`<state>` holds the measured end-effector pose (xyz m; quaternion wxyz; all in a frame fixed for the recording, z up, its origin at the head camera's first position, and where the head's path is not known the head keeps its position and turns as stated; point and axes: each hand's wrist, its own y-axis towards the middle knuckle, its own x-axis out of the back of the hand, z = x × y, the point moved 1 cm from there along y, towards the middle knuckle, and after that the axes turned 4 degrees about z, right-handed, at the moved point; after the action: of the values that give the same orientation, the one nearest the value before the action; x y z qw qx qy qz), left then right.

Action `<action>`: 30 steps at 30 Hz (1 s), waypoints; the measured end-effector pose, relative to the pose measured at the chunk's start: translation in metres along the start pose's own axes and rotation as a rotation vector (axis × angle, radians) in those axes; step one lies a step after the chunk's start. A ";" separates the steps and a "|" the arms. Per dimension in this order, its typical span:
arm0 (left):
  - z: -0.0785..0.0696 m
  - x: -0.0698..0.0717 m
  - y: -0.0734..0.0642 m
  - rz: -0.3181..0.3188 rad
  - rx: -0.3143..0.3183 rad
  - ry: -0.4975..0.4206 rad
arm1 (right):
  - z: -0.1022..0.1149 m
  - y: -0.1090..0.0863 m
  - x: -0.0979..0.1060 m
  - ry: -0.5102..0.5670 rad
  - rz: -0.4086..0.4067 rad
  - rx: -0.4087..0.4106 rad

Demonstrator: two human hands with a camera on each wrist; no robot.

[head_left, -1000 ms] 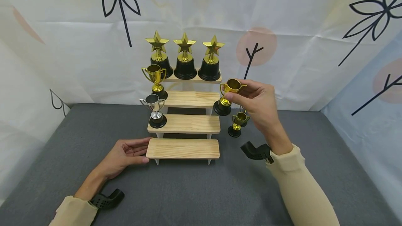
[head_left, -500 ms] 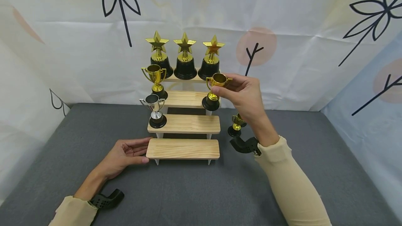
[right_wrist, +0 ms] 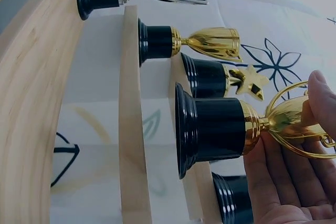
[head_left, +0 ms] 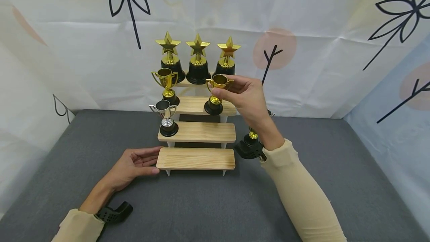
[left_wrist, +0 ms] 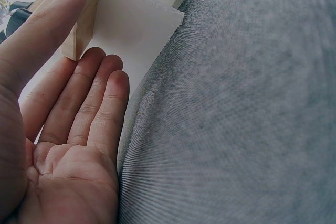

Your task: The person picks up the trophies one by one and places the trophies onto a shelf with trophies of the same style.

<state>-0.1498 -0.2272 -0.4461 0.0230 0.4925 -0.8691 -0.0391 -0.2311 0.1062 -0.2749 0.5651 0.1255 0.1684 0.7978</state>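
My right hand (head_left: 248,100) holds a gold trophy cup (head_left: 214,108) by its bowl, between thumb and fingers. The cup is over the right half of the second-highest shelf (head_left: 189,104); in the right wrist view its black base (right_wrist: 218,129) appears apart from the shelf edge. On that shelf's left end stands another gold trophy cup (head_left: 168,93). A silver trophy cup (head_left: 167,123) occupies the left end of the shelf below. My left hand (head_left: 136,167) rests its extended fingers at the left end of the bottom wooden shelf (head_left: 196,158), thumb near its front corner.
Three star trophies (head_left: 198,71) line the top shelf behind the held cup. Right of the stand, a small gold trophy (head_left: 253,135) is partly hidden by my right wrist, with a silver handle (head_left: 271,114) showing behind. A patterned cloth (head_left: 322,85) hangs at the back.
My right hand has carried the gold trophy cup leftward, from beside the stand to over the second-highest shelf. The left hand has stayed in place.
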 end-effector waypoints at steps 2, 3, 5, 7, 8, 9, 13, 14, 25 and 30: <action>0.000 0.000 0.000 0.000 -0.001 0.000 | 0.000 0.002 -0.003 0.000 0.005 -0.006; -0.001 0.000 0.000 0.000 -0.001 -0.001 | 0.000 0.004 -0.004 -0.003 0.008 -0.007; -0.001 0.000 0.000 0.001 -0.002 -0.001 | -0.001 0.006 -0.007 -0.010 0.012 -0.013; -0.001 0.000 0.000 0.001 -0.001 -0.001 | -0.001 0.008 -0.009 -0.015 0.015 -0.015; -0.001 0.000 0.000 0.002 -0.001 -0.002 | -0.002 0.009 -0.010 -0.015 0.019 -0.015; -0.001 0.000 0.000 0.002 0.000 -0.003 | -0.003 0.010 -0.011 -0.012 0.022 -0.016; -0.001 0.000 0.000 0.001 -0.001 -0.007 | -0.006 0.014 -0.015 -0.024 0.033 -0.016; -0.001 0.000 0.000 0.001 -0.002 -0.008 | -0.006 0.015 -0.016 -0.030 0.033 -0.018; 0.000 0.000 0.000 0.011 -0.015 -0.015 | -0.014 0.022 -0.025 -0.057 0.017 -0.049; 0.000 0.000 0.000 0.005 -0.005 -0.005 | -0.018 0.025 -0.027 -0.067 0.007 -0.056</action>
<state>-0.1502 -0.2273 -0.4461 0.0221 0.4900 -0.8704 -0.0425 -0.2503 0.0709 -0.2813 0.5710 0.1368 0.1266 0.7995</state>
